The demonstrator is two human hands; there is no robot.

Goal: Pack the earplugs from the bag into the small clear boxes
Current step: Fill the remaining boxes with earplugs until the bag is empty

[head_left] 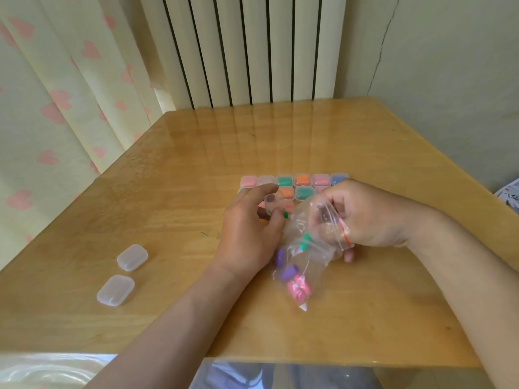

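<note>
My left hand (250,226) pinches one small clear plastic box (271,203). My right hand (365,217) pinches the clear plastic bag (309,256) over the middle of the tabletop (309,141). Many filled boxes (302,180) sit behind. A few colourful foam earplugs (289,272) are left in the bag. Two empty boxes (132,257) wait near the left edge.

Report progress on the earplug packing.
Done: rows of filled boxes. In hand: left hand holds a clear box, a green earplug at its fingertips; right hand grips the bag. Left: purple, green and pink earplugs in it, two empty-looking boxes.
</note>
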